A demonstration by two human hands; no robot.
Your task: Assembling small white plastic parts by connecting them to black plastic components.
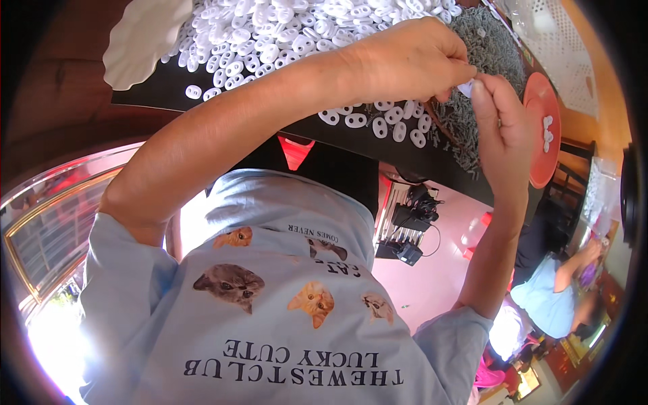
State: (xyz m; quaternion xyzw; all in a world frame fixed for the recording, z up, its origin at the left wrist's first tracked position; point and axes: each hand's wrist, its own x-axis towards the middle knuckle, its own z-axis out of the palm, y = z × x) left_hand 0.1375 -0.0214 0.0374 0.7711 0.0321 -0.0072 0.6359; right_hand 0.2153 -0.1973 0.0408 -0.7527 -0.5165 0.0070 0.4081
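Reference: one heap of small grey screw-like pieces [493, 50] on the black desk [418, 163]. Far left of heap: 1 off-white scalloped dish [143, 44]. Left of heap: white oval two-hole plastic pieces [290, 37], too many to count. Left hand [422, 61], at heap's left side: fingertips pinching 1 small white plastic piece [465, 87], mostly covered. Piece is above heap, between both hands' fingertips. Right hand [503, 118], over heap's near side: thumb and forefinger pinching same piece. Right of heap: 1 round orange-red plate [538, 165], roughly four white bits [547, 135] on it, clustered.
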